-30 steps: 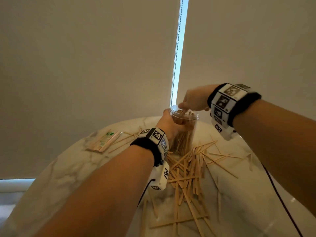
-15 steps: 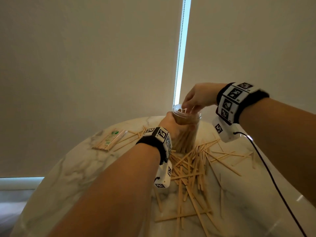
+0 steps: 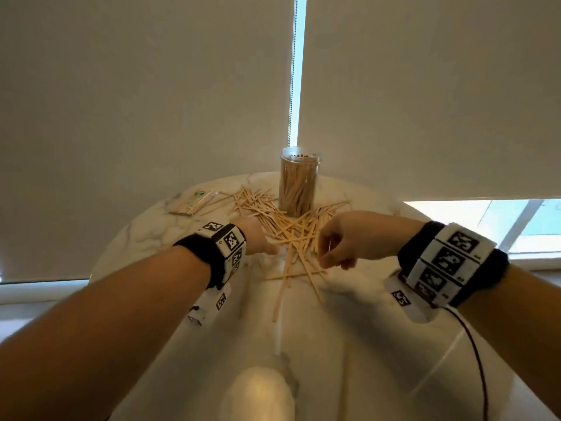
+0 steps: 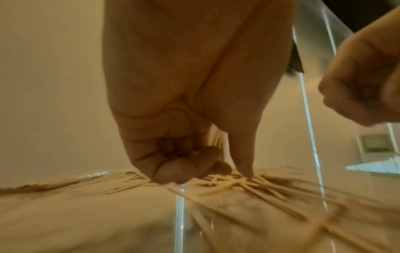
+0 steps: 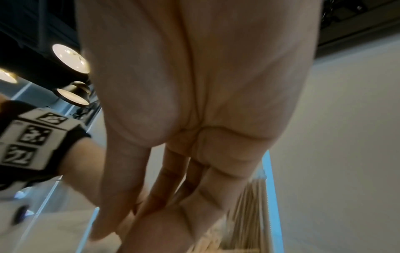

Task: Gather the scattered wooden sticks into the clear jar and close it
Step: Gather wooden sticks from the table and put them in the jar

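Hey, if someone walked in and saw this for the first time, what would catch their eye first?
Probably the heap of wooden sticks strewn across the middle of the round marble table, with the clear jar standing upright, lidless and packed with sticks just behind it. Next, both hands are down at the heap's near edge: the left hand on one side, the right hand on the other. A small packet of sticks lies at the far left.

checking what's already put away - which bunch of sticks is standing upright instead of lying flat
The sticks inside the clear jar at the far table edge stand upright. The scattered sticks lie flat, and so does the wrapped bundle.
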